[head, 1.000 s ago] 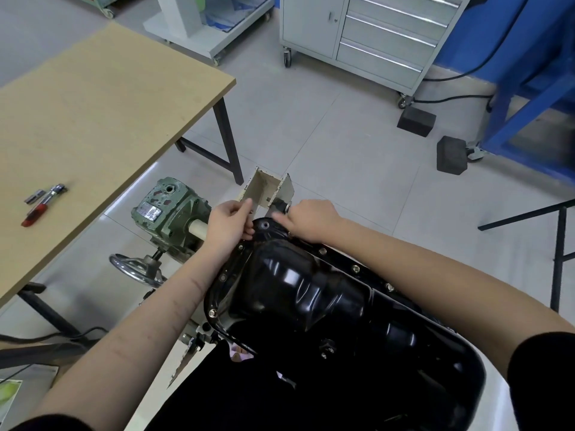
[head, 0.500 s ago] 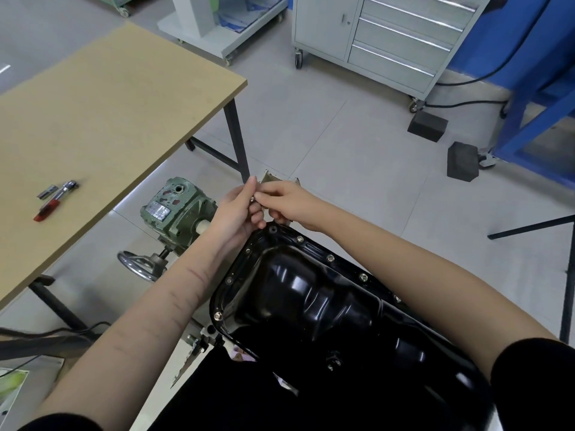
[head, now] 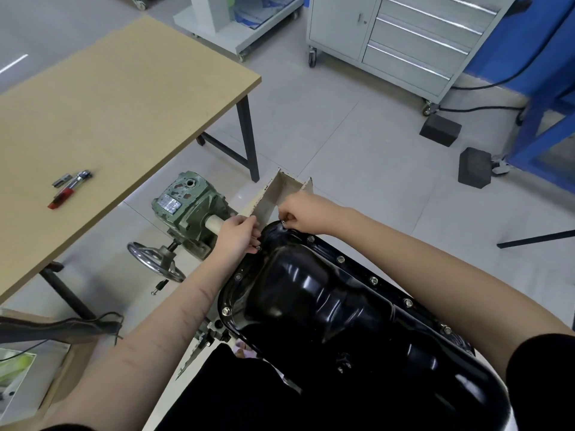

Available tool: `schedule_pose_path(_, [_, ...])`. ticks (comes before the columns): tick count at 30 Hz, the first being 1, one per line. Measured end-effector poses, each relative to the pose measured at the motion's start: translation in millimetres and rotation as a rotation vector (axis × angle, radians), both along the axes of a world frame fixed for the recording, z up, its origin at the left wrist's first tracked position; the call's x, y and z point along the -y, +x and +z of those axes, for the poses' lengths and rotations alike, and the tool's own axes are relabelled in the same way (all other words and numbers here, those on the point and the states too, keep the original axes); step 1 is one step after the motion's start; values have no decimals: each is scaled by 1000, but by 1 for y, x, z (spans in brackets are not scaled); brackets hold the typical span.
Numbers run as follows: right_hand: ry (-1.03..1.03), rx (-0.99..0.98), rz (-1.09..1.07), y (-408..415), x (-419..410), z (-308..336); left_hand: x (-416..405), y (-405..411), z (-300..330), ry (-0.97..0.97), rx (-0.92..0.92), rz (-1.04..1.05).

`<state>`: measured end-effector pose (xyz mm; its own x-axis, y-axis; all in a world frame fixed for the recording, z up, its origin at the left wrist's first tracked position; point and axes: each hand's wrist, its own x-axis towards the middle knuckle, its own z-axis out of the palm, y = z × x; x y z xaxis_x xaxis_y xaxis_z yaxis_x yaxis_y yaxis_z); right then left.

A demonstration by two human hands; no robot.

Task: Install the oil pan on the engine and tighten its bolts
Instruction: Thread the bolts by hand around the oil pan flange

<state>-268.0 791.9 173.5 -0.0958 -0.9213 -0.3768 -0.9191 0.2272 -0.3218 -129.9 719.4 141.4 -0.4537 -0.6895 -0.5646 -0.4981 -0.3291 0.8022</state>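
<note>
I'm seeing the black oil pan [head: 326, 309] sitting on the engine, flange bolts [head: 373, 279] in place. Right hand [head: 303, 214] is pinching a bolt at the far rim. Left hand [head: 238, 234] is pinching another beside it, fingers curled.

The oil pan [head: 314, 300] is black painted metal, glossy and smooth, throwing bright highlights. Along its flange sit bare metal bolts [head: 373, 279], dull silver. At 9 o'clock of it the gearbox [head: 186, 209] wears matt green paint, chipped and rough, above a shiny chromed handwheel [head: 155, 259]. The worktop [head: 109, 119] at 10 o'clock looks like matt tan wood board. The floor [head: 357, 157] is smooth grey tile with a faint sheen.
</note>
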Motion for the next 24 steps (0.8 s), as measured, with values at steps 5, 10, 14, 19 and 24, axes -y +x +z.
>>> schedule_pose_path(5, [4,-106,98,4,-1,-1,-5,-5,-3,54,-22,4])
schedule_pose_path(10, [-13,-200,201,5,1,-3,-6,-10,-3,52,-6,-5])
schedule_pose_path(14, [-19,-259,272,8,0,-5,-9,-10,-3,47,3,-8])
schedule_pose_path(19, [-14,-261,279,7,0,-4,-13,-11,-2,21,6,-22])
schedule_pose_path(24, [-14,-228,257,7,-1,-3,-15,-12,-1,-2,14,-28])
